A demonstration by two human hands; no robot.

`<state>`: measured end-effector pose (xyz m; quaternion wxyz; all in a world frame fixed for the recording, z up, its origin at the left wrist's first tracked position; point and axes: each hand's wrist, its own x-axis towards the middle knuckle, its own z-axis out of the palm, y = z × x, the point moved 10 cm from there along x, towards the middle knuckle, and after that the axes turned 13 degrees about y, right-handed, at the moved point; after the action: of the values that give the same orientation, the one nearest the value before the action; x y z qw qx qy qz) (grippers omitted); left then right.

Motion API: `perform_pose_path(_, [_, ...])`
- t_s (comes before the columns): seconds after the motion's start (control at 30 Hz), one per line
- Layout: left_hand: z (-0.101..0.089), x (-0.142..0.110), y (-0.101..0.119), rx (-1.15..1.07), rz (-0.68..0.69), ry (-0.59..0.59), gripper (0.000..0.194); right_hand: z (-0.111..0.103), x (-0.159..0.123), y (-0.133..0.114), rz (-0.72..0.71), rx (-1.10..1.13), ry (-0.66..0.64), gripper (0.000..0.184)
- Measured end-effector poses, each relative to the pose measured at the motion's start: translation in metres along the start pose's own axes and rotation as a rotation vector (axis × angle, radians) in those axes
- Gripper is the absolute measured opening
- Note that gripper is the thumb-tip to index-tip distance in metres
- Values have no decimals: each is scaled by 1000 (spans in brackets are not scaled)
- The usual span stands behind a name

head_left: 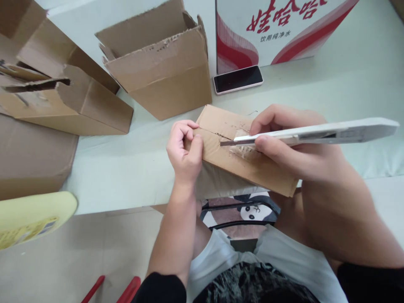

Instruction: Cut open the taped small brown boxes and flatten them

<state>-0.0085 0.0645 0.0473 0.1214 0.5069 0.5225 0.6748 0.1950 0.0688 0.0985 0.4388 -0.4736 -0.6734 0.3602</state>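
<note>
On the tabletop, an open cardboard box stands just beyond my work; to its right, a dark-screened smartphone lies at the foot of a white-and-red drinking-water carton. A second open-topped box stands farther left, and a yellow labelled object enters at the left edge. The small closed cardboard box lies aslant at the tabletop's near edge, between my two hands. My left hand grips its left end, thumb on top and fingers curled; my right hand, closed around a white utility knife, covers part of its right portion. The knife's extended blade points left, its tip at the taped top seam.
</note>
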Motion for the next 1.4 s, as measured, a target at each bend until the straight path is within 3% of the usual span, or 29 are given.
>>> perform_pose_path(0.43, [0, -1, 1, -20, 3, -1, 21, -1, -1, -1, 20, 0, 15, 15])
perform_pose_path(1.4, [-1, 0, 3, -76, 22, 30, 23, -4, -2, -2, -92, -36, 47, 10])
